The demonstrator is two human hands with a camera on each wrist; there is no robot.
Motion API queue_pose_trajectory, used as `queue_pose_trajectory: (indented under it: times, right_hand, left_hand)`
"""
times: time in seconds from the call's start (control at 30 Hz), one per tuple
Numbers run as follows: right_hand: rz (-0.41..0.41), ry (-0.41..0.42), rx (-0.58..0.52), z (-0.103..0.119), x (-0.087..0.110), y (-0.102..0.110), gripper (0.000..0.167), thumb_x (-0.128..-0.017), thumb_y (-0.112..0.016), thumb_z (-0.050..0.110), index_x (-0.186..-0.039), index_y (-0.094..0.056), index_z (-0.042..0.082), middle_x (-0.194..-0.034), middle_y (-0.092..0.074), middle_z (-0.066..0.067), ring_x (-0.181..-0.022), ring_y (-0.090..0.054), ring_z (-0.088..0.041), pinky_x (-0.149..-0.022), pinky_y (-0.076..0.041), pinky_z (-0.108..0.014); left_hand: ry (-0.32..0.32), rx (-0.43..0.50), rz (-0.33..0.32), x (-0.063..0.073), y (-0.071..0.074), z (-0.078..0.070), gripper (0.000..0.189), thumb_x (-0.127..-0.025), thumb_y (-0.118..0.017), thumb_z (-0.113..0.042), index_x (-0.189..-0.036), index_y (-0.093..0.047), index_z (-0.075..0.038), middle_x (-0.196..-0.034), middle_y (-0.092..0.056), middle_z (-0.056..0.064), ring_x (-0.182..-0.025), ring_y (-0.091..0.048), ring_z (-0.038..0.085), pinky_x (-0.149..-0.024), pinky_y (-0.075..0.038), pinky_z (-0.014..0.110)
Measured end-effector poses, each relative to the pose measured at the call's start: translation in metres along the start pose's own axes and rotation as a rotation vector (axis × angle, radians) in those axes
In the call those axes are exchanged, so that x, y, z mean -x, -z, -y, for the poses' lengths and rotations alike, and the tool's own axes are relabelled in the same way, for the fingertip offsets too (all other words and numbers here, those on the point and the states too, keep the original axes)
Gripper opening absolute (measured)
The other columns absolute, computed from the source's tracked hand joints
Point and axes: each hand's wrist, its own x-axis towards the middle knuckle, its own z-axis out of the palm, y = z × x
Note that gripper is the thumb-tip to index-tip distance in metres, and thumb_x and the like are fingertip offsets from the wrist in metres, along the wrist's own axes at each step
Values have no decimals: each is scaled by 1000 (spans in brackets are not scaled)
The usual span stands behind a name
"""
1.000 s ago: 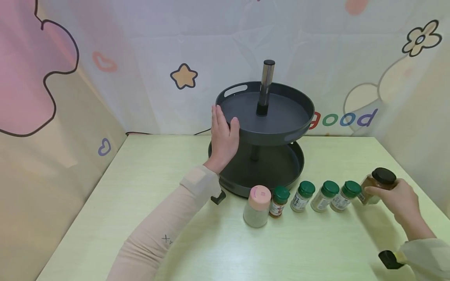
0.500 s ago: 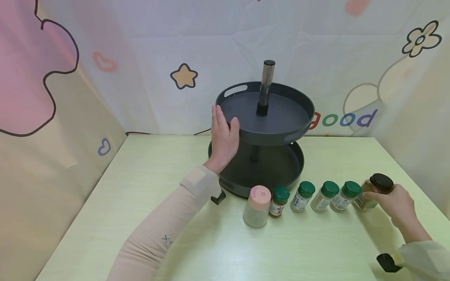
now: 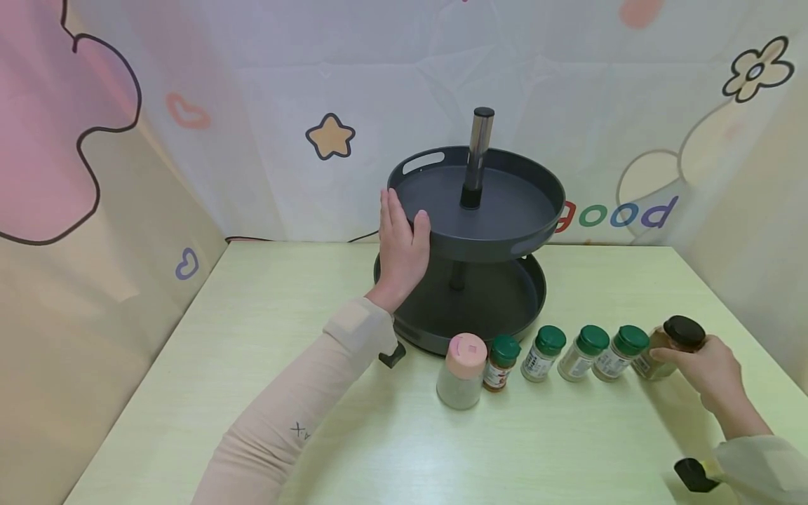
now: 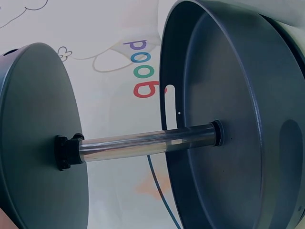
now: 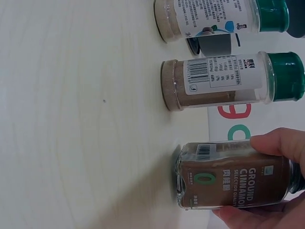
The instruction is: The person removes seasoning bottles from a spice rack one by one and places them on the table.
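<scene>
My right hand (image 3: 716, 368) grips a square glass jar of ground cinnamon (image 5: 224, 176) with a black lid, thumb on one side and fingers on the other. It stands upright at the right end of the row, its base at the tabletop in the right wrist view. My left hand (image 3: 404, 252) rests straight-fingered against the left side of the upper tier (image 3: 514, 196) of a dark round two-tier tray stand. The lower tier (image 3: 499, 301) and the metal post (image 4: 143, 145) show in the left wrist view; that hand is almost wholly out of it.
Left of the cinnamon jar stand several green-capped spice jars (image 3: 609, 354). A pink-capped shaker (image 3: 461, 372) ends the row, just in front of the stand. A printed cloth (image 3: 271, 140) hangs behind the pale table (image 3: 252, 337), with a thin black cable (image 3: 249, 239) along its foot.
The right hand has brought the cinnamon jar down and slightly left, closer to the last green-capped jar. My left hand and the tray stand have stayed still.
</scene>
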Motion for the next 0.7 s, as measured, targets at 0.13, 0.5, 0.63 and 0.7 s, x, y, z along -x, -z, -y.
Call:
queue_pose_trajectory:
  times: [0.13, 0.5, 0.63, 0.7]
  right_hand:
    - [15, -16, -5, 0, 0, -1, 65, -80, -57, 38, -109, -38, -17, -117, -36, -41, -100, -40, -53, -67, -42, -51]
    - [-10, 27, -11, -2, 2, -4, 60, -80, -59, 34, -108, -41, -15, -114, -40, -40, -99, -40, -53, -69, -40, -54]
    - [-8, 44, -13, -2, 2, -5, 59, -80, -60, 33, -110, -43, -15, -113, -42, -39, -99, -41, -53, -70, -39, -56]
    - [-8, 55, -24, -3, 2, -5, 60, -80, -60, 33, -113, -43, -13, -114, -42, -38, -101, -41, -52, -72, -38, -57]
  left_hand:
    - [0, -1, 0, 0, 0, 0, 63, -93, -30, -34, -142, -4, -3, -150, 3, 6, -138, 0, 17, -112, -9, 37]
    - [2, 2, 1, 1, 1, -1, 63, -93, -30, -34, -142, -4, -3, -150, 2, 6, -138, -1, 18, -112, -9, 38]
    - [5, 0, 7, 0, 1, -1, 64, -93, -31, -34, -142, -3, -4, -150, 3, 6, -138, 0, 17, -112, -8, 37]
    - [3, -1, 10, -1, 0, -2, 64, -93, -31, -34, -142, -3, -4, -150, 3, 6, -138, 1, 17, -112, -8, 37]
